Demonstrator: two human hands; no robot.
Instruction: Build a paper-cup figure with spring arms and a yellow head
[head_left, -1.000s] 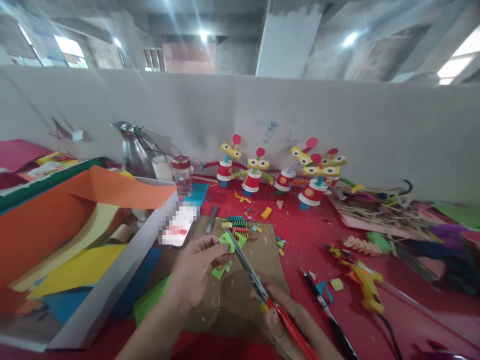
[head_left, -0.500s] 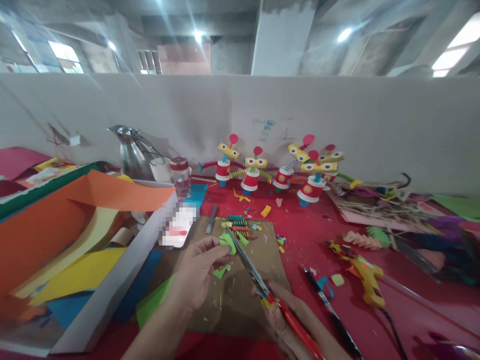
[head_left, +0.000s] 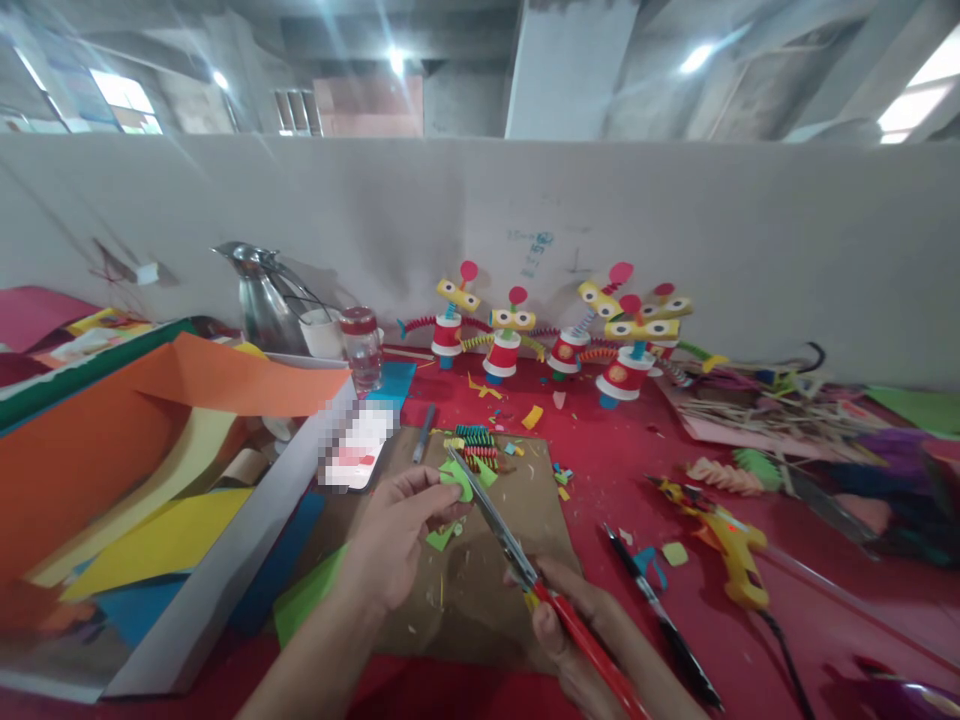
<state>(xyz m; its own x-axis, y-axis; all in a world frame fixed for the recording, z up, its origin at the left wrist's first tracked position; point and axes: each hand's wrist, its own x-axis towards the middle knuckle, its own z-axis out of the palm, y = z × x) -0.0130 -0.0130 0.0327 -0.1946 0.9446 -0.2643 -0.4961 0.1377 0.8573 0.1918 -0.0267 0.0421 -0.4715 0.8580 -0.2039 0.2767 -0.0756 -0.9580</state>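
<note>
Pinched between thumb and fingers of my left hand (head_left: 397, 530) is a small green paper piece (head_left: 454, 481). My right hand (head_left: 574, 620) is wrapped round red-handled scissors (head_left: 517, 560), whose blades point up and left, their tips at the green piece. Whether the blades are apart is hard to make out. Both hands are over a brown board (head_left: 487, 610). Folded paper springs (head_left: 477, 447), dark and red, lie just beyond the blade tips, among green scraps (head_left: 442, 538).
Several paper-cup figures (head_left: 502, 352) stand along the wall. To the left are an open box (head_left: 225, 560) of coloured paper, a phone (head_left: 364, 450), a glass jar (head_left: 362, 350) and a steel jug (head_left: 262, 300). A pen (head_left: 660, 610) and yellow glue gun (head_left: 727, 545) lie right.
Little differs. The green piece has turned slightly in my left hand by the scissor tips, and the camera view has shifted a bit. Both hands keep their hold.
</note>
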